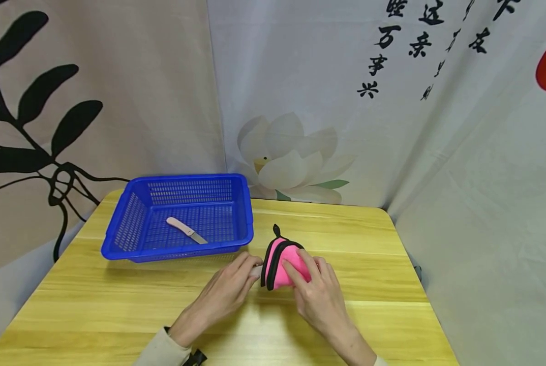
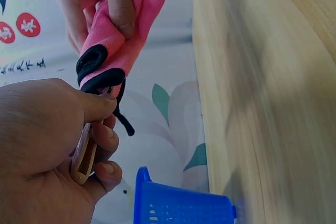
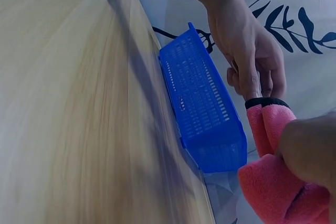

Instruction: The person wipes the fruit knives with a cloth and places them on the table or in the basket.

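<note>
My left hand (image 1: 227, 290) grips a pale slotted handle (image 2: 82, 157), which looks like that of a folding knife. The far end of this knife goes in at the black edge of a pink plush cloth (image 1: 281, 274), so its blade is hidden. A black loop (image 1: 276, 231) sticks up from the cloth. My right hand (image 1: 321, 300) pinches the folded cloth from the other side, thumb and fingers pressed into it. Both hands are held a little above the table, in front of the basket.
A blue plastic basket (image 1: 177, 252) stands at the back left of the wooden table (image 1: 364, 315). In it lies another knife (image 1: 181, 226) with a pale pink handle. Printed curtains (image 1: 309, 66) hang behind and beside the table.
</note>
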Available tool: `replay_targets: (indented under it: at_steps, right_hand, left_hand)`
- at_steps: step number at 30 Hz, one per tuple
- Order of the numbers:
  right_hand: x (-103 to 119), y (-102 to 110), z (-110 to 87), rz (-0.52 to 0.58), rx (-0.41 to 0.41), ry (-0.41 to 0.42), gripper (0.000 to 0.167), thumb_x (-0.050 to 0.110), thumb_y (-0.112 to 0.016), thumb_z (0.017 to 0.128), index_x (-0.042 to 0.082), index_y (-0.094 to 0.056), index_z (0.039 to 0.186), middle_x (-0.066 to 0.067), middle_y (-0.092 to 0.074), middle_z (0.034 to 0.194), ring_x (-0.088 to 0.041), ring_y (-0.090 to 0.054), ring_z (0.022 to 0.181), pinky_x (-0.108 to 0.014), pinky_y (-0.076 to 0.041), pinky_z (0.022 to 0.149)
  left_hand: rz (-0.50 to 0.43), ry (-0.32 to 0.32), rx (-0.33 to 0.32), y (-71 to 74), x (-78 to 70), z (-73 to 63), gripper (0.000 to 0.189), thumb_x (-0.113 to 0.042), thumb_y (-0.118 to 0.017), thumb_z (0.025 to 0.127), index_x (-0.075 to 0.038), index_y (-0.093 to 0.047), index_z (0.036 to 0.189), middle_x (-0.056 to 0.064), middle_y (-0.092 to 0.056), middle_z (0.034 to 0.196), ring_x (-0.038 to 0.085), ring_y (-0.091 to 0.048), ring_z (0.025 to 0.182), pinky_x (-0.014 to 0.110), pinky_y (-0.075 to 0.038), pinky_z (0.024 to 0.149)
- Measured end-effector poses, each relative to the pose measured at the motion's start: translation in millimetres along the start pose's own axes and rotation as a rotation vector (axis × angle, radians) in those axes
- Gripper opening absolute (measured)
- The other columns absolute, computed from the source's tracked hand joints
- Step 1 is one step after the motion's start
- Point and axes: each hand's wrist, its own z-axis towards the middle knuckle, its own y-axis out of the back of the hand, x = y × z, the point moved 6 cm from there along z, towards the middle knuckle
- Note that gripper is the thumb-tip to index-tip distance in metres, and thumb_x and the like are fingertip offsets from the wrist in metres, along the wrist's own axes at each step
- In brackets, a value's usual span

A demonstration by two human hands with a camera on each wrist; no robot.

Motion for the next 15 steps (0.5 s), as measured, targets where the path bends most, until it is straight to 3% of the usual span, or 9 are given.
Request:
replay_targets:
  at_steps: [15]
  right_hand:
    - [-18.4, 2.7, -4.6, -0.025, 0.012, -0.041, 0.054, 0.005, -0.079, 0.085, 0.016, -0.079, 0.138, -0.024, -0.068, 0.146, -0.037, -0.062, 0.103, -0.045, -0.057, 0.082]
  left_hand:
    - [-0.060, 0.073, 0.052, 0.7, 3.9, -0.4, 0.019, -0.008, -0.070, 0.110, -0.009, -0.070, 0.130, -0.003, -0.060, 0.102, 0.000, -0.046, 0.080, 0.018, -0.049, 0.064]
